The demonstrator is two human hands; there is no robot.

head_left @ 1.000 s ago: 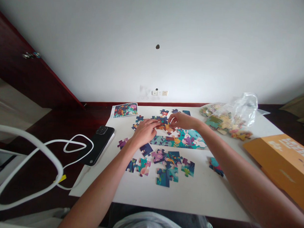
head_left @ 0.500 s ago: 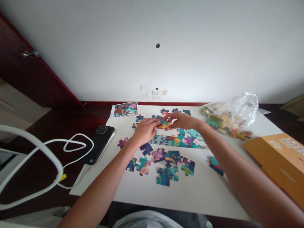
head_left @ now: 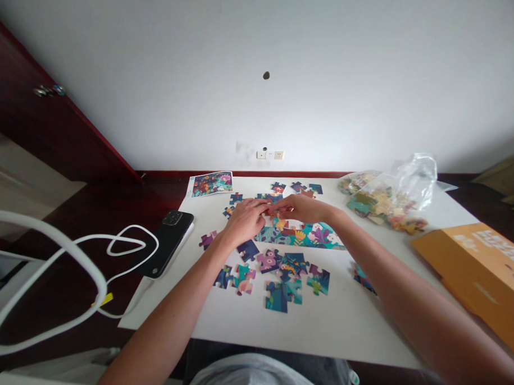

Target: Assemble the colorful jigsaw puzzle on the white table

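Observation:
My left hand (head_left: 246,217) lies palm down on the left part of the puzzle, its fingers stretched to the right over some pieces. Close against its fingertips, my right hand (head_left: 302,207) has its fingers pinched together on a puzzle piece, which they mostly hide. An orange puzzle piece (head_left: 280,222) shows just below the right fingers. Under both hands runs a joined puzzle strip (head_left: 300,236) with leaves and white rabbits; my right wrist covers its right end. Loose puzzle pieces (head_left: 276,296) lie nearer my body, and several more sit beyond my hands.
A printed picture sheet (head_left: 212,183) lies at the back left of the white table (head_left: 319,335). A black phone (head_left: 169,243) and white cable (head_left: 126,241) are at the left edge. To the right are a clear bag of pieces (head_left: 383,205) and an orange box (head_left: 469,267).
My right hand has shifted slightly left and its fingers have closed together beside my left fingertips. The orange piece sits a little lower and shows more. My left hand has stayed nearly still.

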